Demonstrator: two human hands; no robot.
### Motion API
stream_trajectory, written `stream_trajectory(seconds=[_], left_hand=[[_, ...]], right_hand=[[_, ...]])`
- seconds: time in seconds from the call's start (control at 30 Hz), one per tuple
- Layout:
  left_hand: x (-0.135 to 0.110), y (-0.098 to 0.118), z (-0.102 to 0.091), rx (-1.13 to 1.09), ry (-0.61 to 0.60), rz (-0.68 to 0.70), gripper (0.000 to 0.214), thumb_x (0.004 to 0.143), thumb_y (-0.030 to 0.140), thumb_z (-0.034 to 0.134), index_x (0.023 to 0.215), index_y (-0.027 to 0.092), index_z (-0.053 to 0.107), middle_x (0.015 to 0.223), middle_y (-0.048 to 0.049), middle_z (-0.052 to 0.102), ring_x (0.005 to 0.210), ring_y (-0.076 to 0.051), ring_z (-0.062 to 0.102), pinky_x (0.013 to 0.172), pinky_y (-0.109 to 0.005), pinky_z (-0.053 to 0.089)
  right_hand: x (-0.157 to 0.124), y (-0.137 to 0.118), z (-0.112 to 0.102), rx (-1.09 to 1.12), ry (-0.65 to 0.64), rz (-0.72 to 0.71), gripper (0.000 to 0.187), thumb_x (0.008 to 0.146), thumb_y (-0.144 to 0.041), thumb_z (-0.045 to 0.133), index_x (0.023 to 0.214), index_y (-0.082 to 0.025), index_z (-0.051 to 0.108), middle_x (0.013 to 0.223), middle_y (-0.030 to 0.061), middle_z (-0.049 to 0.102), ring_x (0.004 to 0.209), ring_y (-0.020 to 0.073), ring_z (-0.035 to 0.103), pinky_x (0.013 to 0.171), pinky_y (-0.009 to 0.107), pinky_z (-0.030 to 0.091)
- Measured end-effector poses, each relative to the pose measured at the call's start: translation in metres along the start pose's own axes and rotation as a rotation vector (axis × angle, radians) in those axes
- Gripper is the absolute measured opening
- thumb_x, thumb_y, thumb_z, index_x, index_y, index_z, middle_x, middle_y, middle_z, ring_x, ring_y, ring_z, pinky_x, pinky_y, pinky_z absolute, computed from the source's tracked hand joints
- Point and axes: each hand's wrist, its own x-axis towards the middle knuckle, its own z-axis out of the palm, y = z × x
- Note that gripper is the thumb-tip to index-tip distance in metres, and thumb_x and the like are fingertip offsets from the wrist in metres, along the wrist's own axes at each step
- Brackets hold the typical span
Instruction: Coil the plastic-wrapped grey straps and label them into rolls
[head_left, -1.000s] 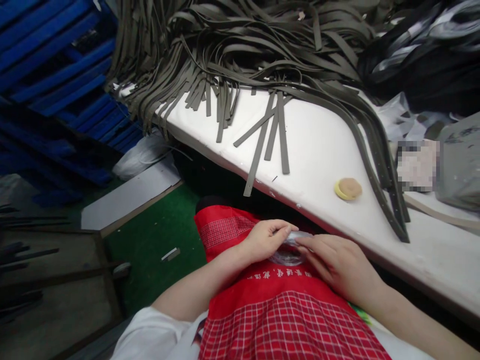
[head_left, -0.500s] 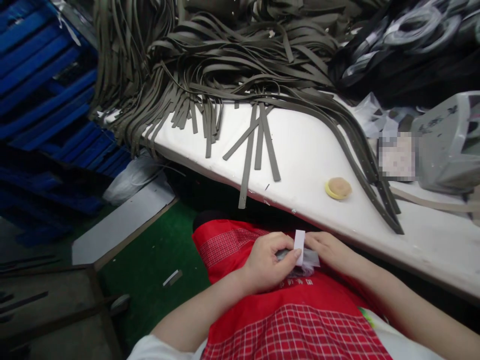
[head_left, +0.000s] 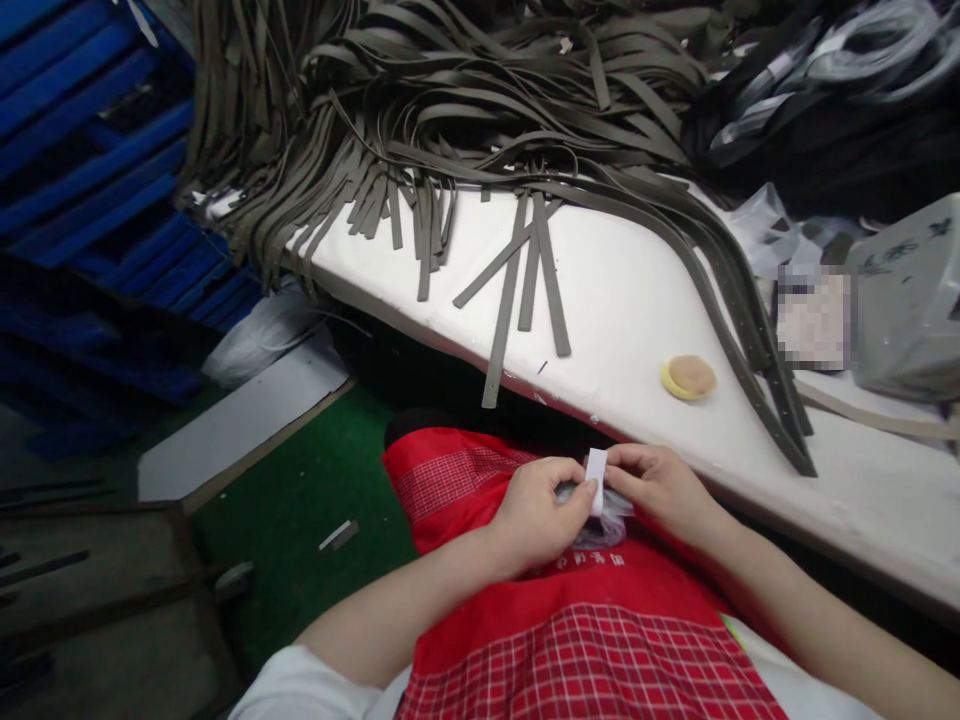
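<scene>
My left hand (head_left: 540,515) and my right hand (head_left: 656,485) meet over my lap, on a red apron (head_left: 555,620). Together they pinch a small white strip (head_left: 596,467) that stands upright between the fingertips. Under it lies a crumpled clear plastic bag (head_left: 604,520), partly hidden by my fingers. Both hands are closed in a pinch. A white table (head_left: 637,290) runs just beyond my hands.
A large heap of grey-green straps (head_left: 465,110) covers the table's far side, with loose strips (head_left: 525,270) hanging toward me. A round yellow-rimmed sponge (head_left: 688,377) sits near the edge. Grey machine housing (head_left: 907,300) stands right. Blue pallets (head_left: 82,170) and green floor (head_left: 315,520) lie left.
A second ago my hands fumbled with the clear bag; since then the white strip has come out and now stands pinched between both hands, slightly higher.
</scene>
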Motion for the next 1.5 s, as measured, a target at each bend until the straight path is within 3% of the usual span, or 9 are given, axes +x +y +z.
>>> stream_trajectory(seconds=[0.23,0.4,0.73,0.9,1.03,1.17,1.3,1.4,1.5], left_hand=[[-0.001,0.015,0.004,0.052,0.052,-0.025,0.016,0.083,0.034,0.061,0.086,0.019,0.066,0.082,0.0,0.07,0.071,-0.015,0.061,0.064,-0.025,0.043],[-0.004,0.021,0.008,0.116,0.086,0.006,0.024,0.079,0.033,0.064,0.098,0.021,0.054,0.093,-0.0015,0.07,0.079,-0.019,0.063,0.07,-0.029,0.046],[-0.008,0.022,0.007,0.148,0.026,0.027,0.025,0.081,0.036,0.062,0.099,0.021,0.052,0.093,-0.0021,0.071,0.081,-0.022,0.067,0.072,-0.033,0.048],[-0.008,0.02,0.009,0.182,-0.056,0.046,0.031,0.079,0.037,0.065,0.102,0.021,0.052,0.091,-0.0021,0.072,0.083,-0.024,0.067,0.074,-0.034,0.048],[-0.006,0.019,0.005,0.236,-0.09,0.054,0.038,0.076,0.04,0.068,0.104,0.019,0.054,0.093,-0.0055,0.07,0.081,-0.024,0.066,0.069,-0.032,0.048],[0.002,0.01,-0.006,0.228,-0.219,-0.024,0.033,0.074,0.046,0.068,0.091,0.017,0.066,0.083,-0.0058,0.07,0.073,-0.022,0.064,0.059,-0.028,0.043],[0.014,0.001,-0.016,-0.219,-0.259,-0.086,0.038,0.069,0.035,0.073,0.099,0.013,0.07,0.089,-0.006,0.07,0.075,-0.016,0.063,0.065,-0.023,0.046],[0.02,0.001,-0.017,-0.529,-0.258,-0.134,0.044,0.072,0.038,0.072,0.105,0.009,0.068,0.089,-0.0087,0.069,0.075,-0.014,0.061,0.069,-0.024,0.047],[0.023,0.006,-0.013,-0.622,-0.246,-0.133,0.052,0.071,0.047,0.077,0.104,0.008,0.069,0.092,-0.0102,0.069,0.078,-0.013,0.062,0.075,-0.025,0.047]], right_hand=[[-0.018,-0.017,-0.023,-0.136,-0.154,-0.097,0.036,0.087,-0.046,0.06,0.103,-0.016,0.073,0.1,0.0077,0.074,0.095,0.0241,0.066,0.087,0.034,0.053],[-0.021,-0.019,-0.02,-0.246,-0.063,0.024,0.035,0.082,-0.049,0.066,0.079,-0.016,0.074,0.076,0.0045,0.073,0.07,0.0192,0.064,0.066,0.028,0.051],[-0.01,-0.016,-0.026,-0.163,-0.241,0.082,0.034,0.078,-0.047,0.071,0.083,-0.013,0.071,0.079,0.0047,0.072,0.07,0.0157,0.062,0.069,0.029,0.05],[-0.011,-0.024,-0.026,-0.286,-0.32,0.051,0.027,0.083,-0.042,0.064,0.081,-0.015,0.063,0.072,0.001,0.067,0.064,0.0128,0.057,0.06,0.025,0.045],[-0.019,-0.03,-0.022,-0.577,-0.238,-0.101,0.016,0.087,-0.03,0.057,0.081,-0.018,0.065,0.072,-0.0003,0.067,0.066,0.0136,0.06,0.061,0.025,0.047],[-0.033,-0.028,-0.013,-0.951,-0.149,-0.447,0.02,0.092,-0.019,0.048,0.092,-0.019,0.067,0.091,0.0044,0.07,0.08,0.0168,0.065,0.072,0.031,0.053],[-0.043,-0.018,-0.007,-1.087,-0.039,-0.741,0.039,0.094,-0.016,0.046,0.131,-0.018,0.055,0.128,0.0119,0.063,0.112,0.0213,0.062,0.095,0.04,0.055],[-0.046,-0.011,-0.005,-1.133,0.082,-0.816,0.047,0.092,-0.014,0.049,0.139,-0.016,0.049,0.135,0.0143,0.058,0.123,0.0247,0.056,0.102,0.044,0.053],[-0.048,-0.008,-0.007,-1.097,0.161,-0.814,0.049,0.091,-0.01,0.048,0.14,-0.017,0.047,0.137,0.013,0.057,0.127,0.0244,0.053,0.105,0.045,0.051]])
